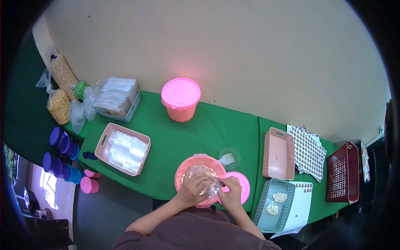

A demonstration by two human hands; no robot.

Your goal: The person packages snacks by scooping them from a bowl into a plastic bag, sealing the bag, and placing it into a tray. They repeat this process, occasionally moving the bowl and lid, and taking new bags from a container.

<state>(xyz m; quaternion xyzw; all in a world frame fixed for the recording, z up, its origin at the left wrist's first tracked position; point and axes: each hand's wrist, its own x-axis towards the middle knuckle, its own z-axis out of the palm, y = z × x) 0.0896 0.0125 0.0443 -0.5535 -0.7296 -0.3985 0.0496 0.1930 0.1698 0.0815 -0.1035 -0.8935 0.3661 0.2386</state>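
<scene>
Holding a clear bag (213, 189), both hands (195, 188) show no legible writing.

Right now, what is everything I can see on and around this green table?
Table cover: one, green, across the middle.
Open tub: one, pink, holding pale snacks, front centre.
Loose lid: one, pink, right of the open tub.
Closed tub: one, pink lid, at the back.
Tray of clear bags: one, pink, left.
Empty tray: one, pink, right.
Basket with filled packets: one, pale blue, front right.
Sticker sheets: several, dotted white, right.
Basket: one, dark red, far right.
Jars: several, purple, far left.
Small clear bag: one, held over the open tub.
Left hand: on the small clear bag.
Right hand: on the small clear bag.
</scene>
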